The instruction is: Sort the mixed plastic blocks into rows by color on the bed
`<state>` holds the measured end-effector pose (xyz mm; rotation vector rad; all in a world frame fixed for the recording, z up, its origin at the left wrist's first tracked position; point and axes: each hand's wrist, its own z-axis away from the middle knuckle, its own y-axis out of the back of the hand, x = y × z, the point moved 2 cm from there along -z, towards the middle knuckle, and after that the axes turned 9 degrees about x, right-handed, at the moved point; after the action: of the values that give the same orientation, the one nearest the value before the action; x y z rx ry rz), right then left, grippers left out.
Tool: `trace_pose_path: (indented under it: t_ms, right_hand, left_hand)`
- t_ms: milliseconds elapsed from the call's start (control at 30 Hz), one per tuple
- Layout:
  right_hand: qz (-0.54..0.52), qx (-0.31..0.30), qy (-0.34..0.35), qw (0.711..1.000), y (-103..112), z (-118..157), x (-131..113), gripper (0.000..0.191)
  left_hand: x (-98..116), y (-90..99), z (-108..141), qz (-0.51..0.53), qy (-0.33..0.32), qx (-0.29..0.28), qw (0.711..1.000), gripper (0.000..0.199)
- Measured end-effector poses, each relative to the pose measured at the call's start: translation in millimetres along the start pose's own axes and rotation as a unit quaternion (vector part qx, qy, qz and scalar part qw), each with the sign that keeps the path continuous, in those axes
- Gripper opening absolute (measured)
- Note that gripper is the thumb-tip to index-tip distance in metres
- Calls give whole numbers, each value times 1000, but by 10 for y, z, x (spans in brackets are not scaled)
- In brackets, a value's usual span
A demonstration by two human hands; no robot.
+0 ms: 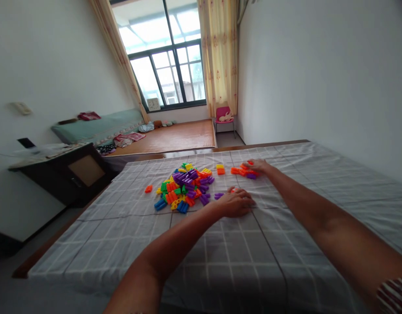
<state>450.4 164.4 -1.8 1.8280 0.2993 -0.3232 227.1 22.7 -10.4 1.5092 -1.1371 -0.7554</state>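
Observation:
A heap of plastic tube-shaped toy blocks (188,183) in purple, orange, green, yellow and blue lies on the checked cloth. My left hand (236,203) is palm down right of the heap, its fingers apart and lying over the cloth. A bit of an orange block (234,190) shows at its far fingers, and purple blocks (218,196) lie just left of it. Farther off, my right hand (258,165) has its fingers closed over a cluster of orange blocks (243,172), with a purple block (251,176) at the near side. Its fingertips are partly hidden.
A yellow and orange block pair (220,169) sits between heap and cluster. One orange block (148,189) lies left of the heap. The grey checked cloth (220,248) covers the table. Beyond are a low bed (178,135), a dark cabinet (70,174) and a pink chair (222,113).

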Motion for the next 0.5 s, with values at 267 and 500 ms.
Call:
trace_pose_path:
  t_ms: [267, 500]
  right_hand:
    - [4, -40, 52, 998, -543, 470, -1100, 85]
    - [-131, -29, 128, 983, -799, 519, -1959, 53]
  left_hand:
    - [-568, 409, 747, -112, 97, 41, 988, 24]
    - [-778, 701, 1300, -169, 173, 97, 966, 19]
